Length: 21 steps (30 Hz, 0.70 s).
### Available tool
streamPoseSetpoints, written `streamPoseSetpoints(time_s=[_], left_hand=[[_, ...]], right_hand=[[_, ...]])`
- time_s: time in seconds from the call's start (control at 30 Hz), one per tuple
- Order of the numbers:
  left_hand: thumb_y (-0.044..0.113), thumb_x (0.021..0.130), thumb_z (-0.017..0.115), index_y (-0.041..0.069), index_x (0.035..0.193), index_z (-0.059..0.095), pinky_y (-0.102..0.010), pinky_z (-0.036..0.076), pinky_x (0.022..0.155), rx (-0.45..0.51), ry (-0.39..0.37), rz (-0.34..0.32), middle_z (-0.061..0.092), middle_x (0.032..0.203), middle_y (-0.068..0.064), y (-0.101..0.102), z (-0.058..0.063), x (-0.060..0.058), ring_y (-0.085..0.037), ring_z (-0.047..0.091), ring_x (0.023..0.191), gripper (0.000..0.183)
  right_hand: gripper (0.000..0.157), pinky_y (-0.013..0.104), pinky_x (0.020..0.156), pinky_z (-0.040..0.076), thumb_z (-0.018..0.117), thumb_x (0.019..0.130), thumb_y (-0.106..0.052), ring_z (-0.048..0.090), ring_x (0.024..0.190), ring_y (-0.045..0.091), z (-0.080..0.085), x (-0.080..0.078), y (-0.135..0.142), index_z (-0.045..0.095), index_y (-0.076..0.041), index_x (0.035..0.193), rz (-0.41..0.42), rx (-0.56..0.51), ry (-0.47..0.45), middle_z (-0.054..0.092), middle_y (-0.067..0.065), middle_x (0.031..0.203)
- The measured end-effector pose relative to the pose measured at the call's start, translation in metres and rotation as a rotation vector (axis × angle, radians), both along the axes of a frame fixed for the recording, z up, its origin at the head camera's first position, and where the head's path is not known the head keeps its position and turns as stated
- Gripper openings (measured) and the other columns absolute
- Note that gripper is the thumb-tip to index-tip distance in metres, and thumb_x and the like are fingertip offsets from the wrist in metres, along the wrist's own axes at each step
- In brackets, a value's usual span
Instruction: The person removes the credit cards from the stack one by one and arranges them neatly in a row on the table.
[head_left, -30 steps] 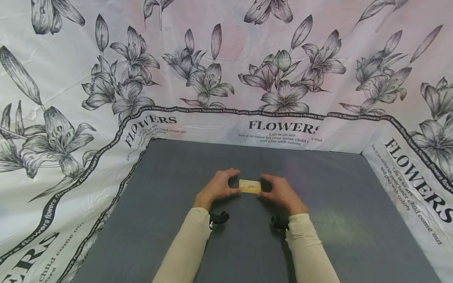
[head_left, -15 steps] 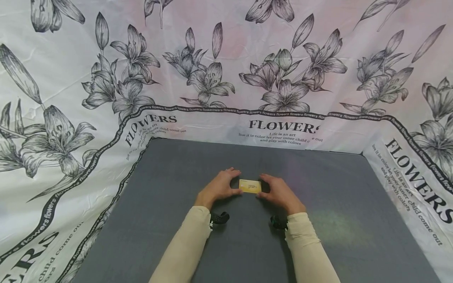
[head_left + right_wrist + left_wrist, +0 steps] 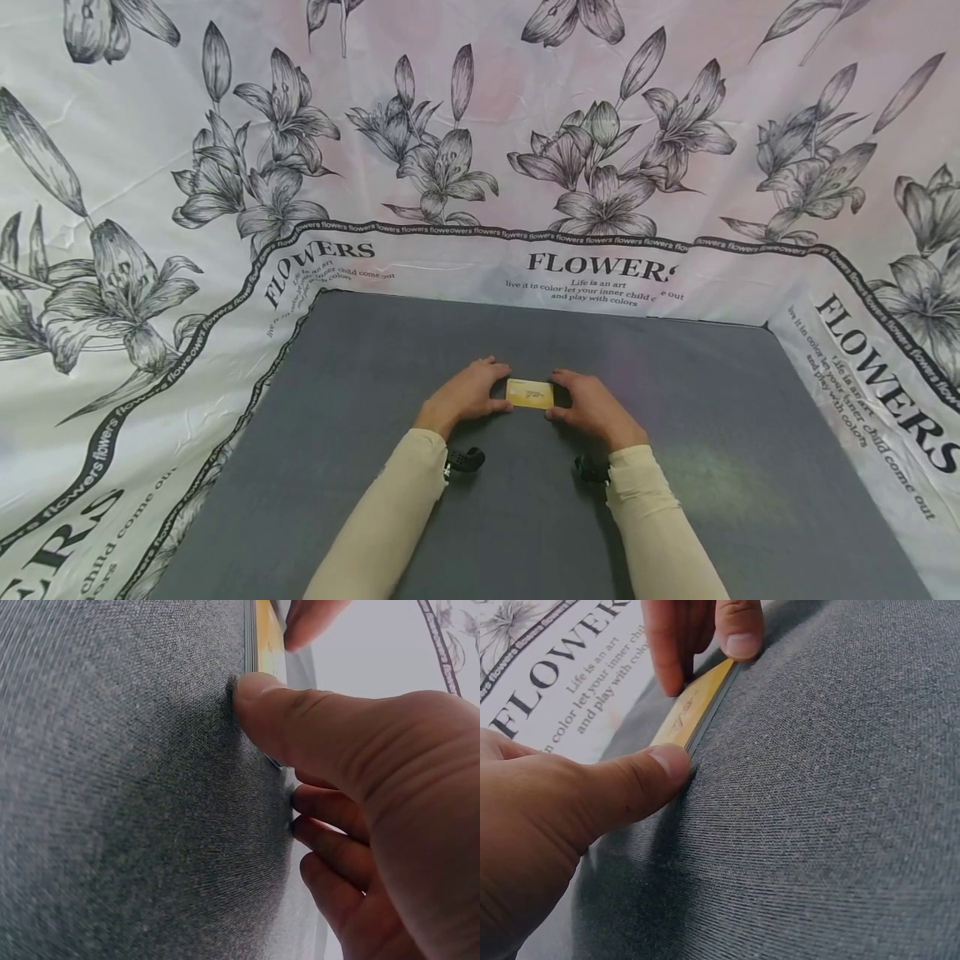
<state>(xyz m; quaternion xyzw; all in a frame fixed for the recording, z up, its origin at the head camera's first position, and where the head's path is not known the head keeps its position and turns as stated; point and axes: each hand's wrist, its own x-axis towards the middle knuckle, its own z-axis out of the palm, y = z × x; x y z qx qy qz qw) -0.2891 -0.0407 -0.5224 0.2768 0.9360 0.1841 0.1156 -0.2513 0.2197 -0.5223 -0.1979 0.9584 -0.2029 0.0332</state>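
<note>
A small stack of yellow-topped cards (image 3: pixel 529 394) lies flat on the dark grey tabletop, its long side across my view. My left hand (image 3: pixel 467 394) holds the left end between thumb and fingers, while my right hand (image 3: pixel 597 408) grips the right end the same way. In the left wrist view, the left thumb (image 3: pixel 641 778) presses at the near edge, where thin layers show beneath the yellow top card (image 3: pixel 690 709). From the right wrist, the right thumb (image 3: pixel 281 709) sits against the near edge; some right fingers (image 3: pixel 334 814) curl below, and part of the stack is hidden behind the thumb.
The grey tabletop (image 3: pixel 360 500) spreads around both arms. White cloth with printed flowers and lettering (image 3: pixel 600 183) rises behind the table and along its sides. Black wrist devices (image 3: pixel 467 459) stick out inward below the hands, by the cream sleeves (image 3: pixel 390 517).
</note>
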Motion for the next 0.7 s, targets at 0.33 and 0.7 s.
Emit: streamPoseSetpoints(time_s=[0.33,0.7], left_hand=[[0.041,0.104,0.076,0.012,0.157,0.059,-0.049,0.034,0.134,-0.117,0.066,-0.061,0.058,0.164,-0.007,0.007,0.003,-0.004,-0.032,0.041,0.162,0.063],[0.039,0.104,0.077,0.01,0.148,0.068,-0.046,0.036,0.133,-0.2,0.13,-0.084,0.064,0.157,-0.007,0.013,0.008,-0.002,-0.032,0.05,0.156,0.053]], right_hand=[[0.063,0.063,0.117,0.051,0.088,0.095,-0.02,0.061,0.14,0.05,0.004,-0.002,-0.004,0.064,0.006,0.147,0.003,0.039,-0.025,0.059,0.03,0.155],[0.058,0.062,0.116,0.052,0.085,0.097,-0.019,0.061,0.141,0.049,0.004,-0.003,-0.004,0.065,0.005,0.146,0.009,0.061,-0.02,0.059,0.029,0.156]])
